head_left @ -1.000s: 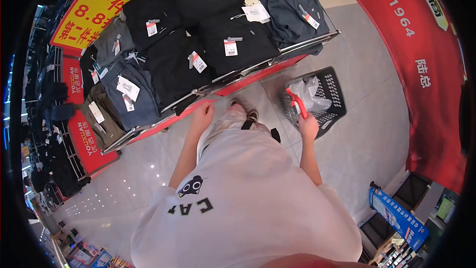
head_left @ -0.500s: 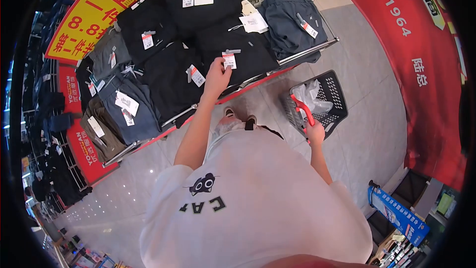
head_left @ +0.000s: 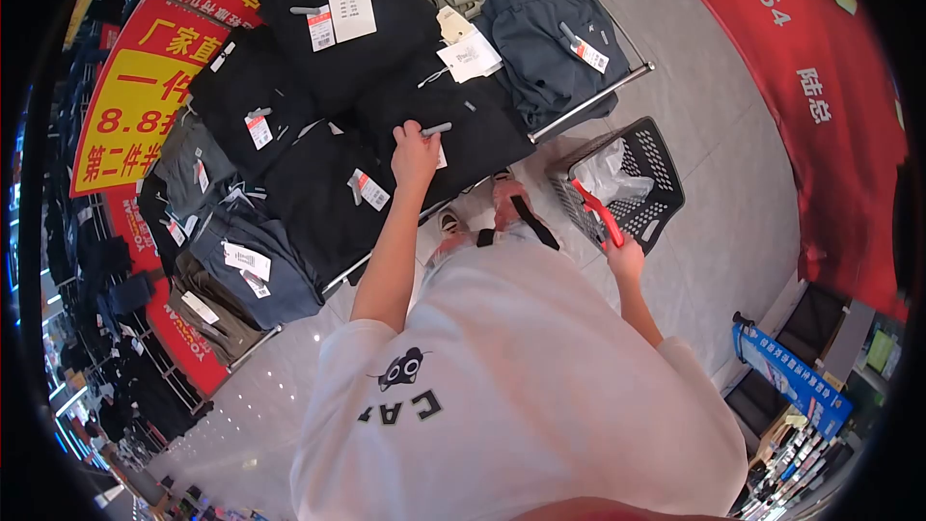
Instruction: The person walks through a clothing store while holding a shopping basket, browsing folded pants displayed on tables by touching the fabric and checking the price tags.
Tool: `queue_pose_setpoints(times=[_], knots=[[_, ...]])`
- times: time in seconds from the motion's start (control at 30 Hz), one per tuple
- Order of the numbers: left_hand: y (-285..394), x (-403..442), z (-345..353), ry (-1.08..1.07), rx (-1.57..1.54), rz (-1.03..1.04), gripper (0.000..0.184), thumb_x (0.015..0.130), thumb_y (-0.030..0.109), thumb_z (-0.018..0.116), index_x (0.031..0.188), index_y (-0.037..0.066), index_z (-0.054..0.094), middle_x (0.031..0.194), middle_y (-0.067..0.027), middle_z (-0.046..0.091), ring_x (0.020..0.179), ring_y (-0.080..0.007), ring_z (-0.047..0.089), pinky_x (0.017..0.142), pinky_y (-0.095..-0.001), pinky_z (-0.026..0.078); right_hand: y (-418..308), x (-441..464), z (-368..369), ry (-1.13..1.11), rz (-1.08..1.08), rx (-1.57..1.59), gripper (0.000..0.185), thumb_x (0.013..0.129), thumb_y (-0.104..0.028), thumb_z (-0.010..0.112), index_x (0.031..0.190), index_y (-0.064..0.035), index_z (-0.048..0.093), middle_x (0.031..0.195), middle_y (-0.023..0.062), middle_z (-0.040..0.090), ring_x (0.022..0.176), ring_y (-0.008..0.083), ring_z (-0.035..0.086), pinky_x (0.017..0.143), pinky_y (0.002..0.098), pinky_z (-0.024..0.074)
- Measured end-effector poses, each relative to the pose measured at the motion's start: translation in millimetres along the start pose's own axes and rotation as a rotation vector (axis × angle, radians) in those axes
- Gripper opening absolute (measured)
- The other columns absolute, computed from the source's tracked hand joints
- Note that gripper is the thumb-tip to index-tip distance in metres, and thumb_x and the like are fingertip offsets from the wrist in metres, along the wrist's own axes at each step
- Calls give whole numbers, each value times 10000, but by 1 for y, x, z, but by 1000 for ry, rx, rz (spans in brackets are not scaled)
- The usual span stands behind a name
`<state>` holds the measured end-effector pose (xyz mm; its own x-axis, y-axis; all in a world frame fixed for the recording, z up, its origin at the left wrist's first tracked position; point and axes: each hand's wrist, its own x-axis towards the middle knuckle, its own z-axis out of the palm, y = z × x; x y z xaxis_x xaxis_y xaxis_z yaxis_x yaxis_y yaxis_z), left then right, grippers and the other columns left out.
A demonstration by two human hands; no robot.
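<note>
Near the upper middle of the frame, I have the left hand (head_left: 415, 156) over a folded black fabric garment (head_left: 482, 140), lying on a display table edged with a silver metal rail (head_left: 591, 103). Its bent fingers meet a slim grey plastic security tag (head_left: 437, 128); from my remote view the fingertips are partly hidden, so I cannot tell whether they pinch it or only touch it. The hand covers part of a white paper label (head_left: 442, 157), unreadable to me. Right of centre, the right hand (head_left: 625, 256) is closed around the curved red plastic handle (head_left: 600, 210) of a dark grey perforated plastic basket (head_left: 663, 169). Crumpled translucent plastic (head_left: 610, 177) lies inside, its shape hard to make out.
</note>
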<state>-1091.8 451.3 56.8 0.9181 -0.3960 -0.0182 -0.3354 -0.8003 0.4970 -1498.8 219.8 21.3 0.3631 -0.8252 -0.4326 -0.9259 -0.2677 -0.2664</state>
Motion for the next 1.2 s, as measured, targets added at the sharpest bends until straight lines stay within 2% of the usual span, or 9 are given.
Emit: queue_pose_setpoints(times=[0.1,0.3,0.37,0.4,0.7,0.87,1.1,1.2], knots=[[-1,-4,9,74,53,7,356,878,313,695,998,55,481,998,-180,518,782,-406,654,624,-480,546,11,15,0,15,-52,17,303,834,-348,637,978,-89,699,854,214,690,840,430,656,741,519,512],[13,-3,17,144,123,-111,317,921,328,647,951,64,473,929,-167,533,743,-392,658,611,-475,543,29,46,-9,-70,-74,-10,336,837,-383,648,999,-94,700,879,209,696,862,416,666,744,512,509],[17,-3,18,194,138,-156,300,938,330,624,950,69,477,896,-156,538,729,-383,659,606,-473,543,40,65,-5,-166,-76,0,337,844,-395,648,1003,-105,711,891,197,703,871,407,672,748,508,512],[18,-3,19,230,143,-157,284,944,323,618,933,73,484,867,-149,543,717,-377,654,604,-472,537,44,70,-11,-249,-95,120,355,846,-389,662,970,-60,718,818,203,698,814,366,699,708,480,509],[16,-2,26,315,43,-154,266,935,292,626,886,69,491,823,-148,565,663,-388,622,584,-481,498,31,107,-10,-367,-68,106,337,837,-345,652,927,-24,704,774,200,682,779,337,695,685,464,497],[22,-2,25,391,-8,-227,264,916,263,637,831,71,477,766,-139,559,630,-394,604,570,-496,477,30,122,-13,-414,-33,102,328,831,-318,645,900,-2,695,747,198,672,757,319,692,671,455,490],[16,-1,15,267,-98,-279,283,884,256,655,806,55,473,741,-149,583,637,-391,613,585,-499,487,39,115,-16,-498,24,68,316,823,-280,637,863,29,682,708,195,659,726,293,688,651,441,480],[13,2,8,165,-112,-288,295,895,283,637,820,47,477,765,-164,605,689,-395,635,621,-499,502,42,108,-15,-518,49,57,311,819,-264,633,847,43,677,692,194,653,713,282,687,642,435,476]])
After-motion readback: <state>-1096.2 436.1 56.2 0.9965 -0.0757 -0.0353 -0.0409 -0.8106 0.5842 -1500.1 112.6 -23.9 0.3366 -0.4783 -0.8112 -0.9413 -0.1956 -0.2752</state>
